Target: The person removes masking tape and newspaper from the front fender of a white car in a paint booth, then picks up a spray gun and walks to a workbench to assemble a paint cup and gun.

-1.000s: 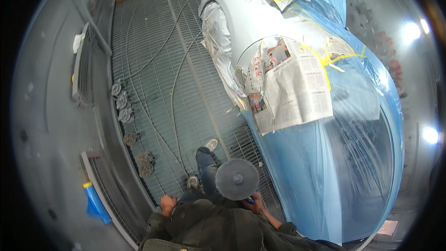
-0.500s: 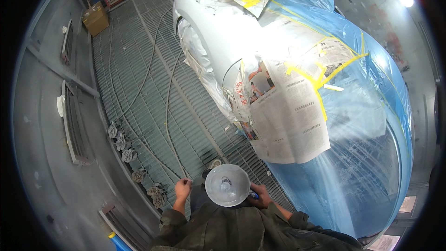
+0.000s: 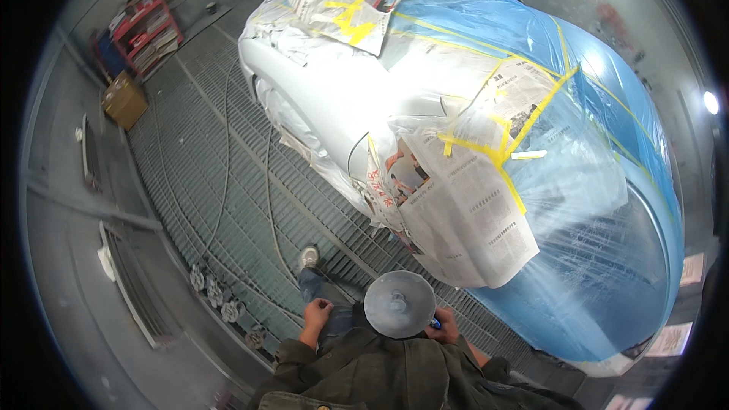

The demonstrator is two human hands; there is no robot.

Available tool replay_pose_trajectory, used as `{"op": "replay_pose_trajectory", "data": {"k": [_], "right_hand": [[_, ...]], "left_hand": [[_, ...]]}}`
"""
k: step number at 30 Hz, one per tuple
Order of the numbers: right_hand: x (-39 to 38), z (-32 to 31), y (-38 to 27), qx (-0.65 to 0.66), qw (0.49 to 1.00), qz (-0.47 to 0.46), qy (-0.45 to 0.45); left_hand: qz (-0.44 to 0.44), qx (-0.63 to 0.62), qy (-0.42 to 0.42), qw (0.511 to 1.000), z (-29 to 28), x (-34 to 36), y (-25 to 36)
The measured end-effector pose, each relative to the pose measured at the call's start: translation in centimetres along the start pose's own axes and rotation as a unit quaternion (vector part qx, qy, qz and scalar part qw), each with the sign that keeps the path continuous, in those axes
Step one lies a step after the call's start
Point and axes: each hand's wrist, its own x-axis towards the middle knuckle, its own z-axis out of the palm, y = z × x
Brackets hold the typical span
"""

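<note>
A white car (image 3: 334, 83) wrapped in blue film (image 3: 524, 311) spans centre to right, newspaper (image 3: 474, 212) taped across it. Near centre, the grey-cupped tool (image 3: 399, 304) sits in the grip of the right hand (image 3: 449, 325), just to its right. The left hand (image 3: 317, 313), farther left, has fingers curled closed.

Washing out to white across the fender (image 3: 345, 87); glinting off the blue plastic sheeting (image 3: 607, 87); shining from a lamp (image 3: 711, 102) at the right; dimming to grey over the floor grating (image 3: 244, 212); catching pale light in the round grey cup (image 3: 399, 305); blurring small print on the newspaper (image 3: 478, 220); bending straight edges toward a black rim
</note>
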Motion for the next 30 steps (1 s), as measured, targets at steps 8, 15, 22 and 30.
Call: {"op": "replay_pose_trajectory", "data": {"k": [8,15,22,30], "right_hand": [[4.3,5.9,-3.5,-0.033,0.992,0.098,0.077],[6.3,12.6,-6.2,0.013,0.983,0.092,0.156],[6.7,17.3,-9.5,0.056,0.956,0.152,0.243],[6.0,18.2,-11.3,0.005,0.958,0.135,0.254]], "left_hand": [[0.043,0.106,-0.084,0.99,-9.0,8.3,0.5],[0.029,0.191,-0.152,0.969,-18.3,16.7,1.8],[0.075,0.224,-0.18,0.955,-21.7,21.4,1.3],[0.117,0.196,-0.178,0.957,-19.6,19.3,2.6]]}}
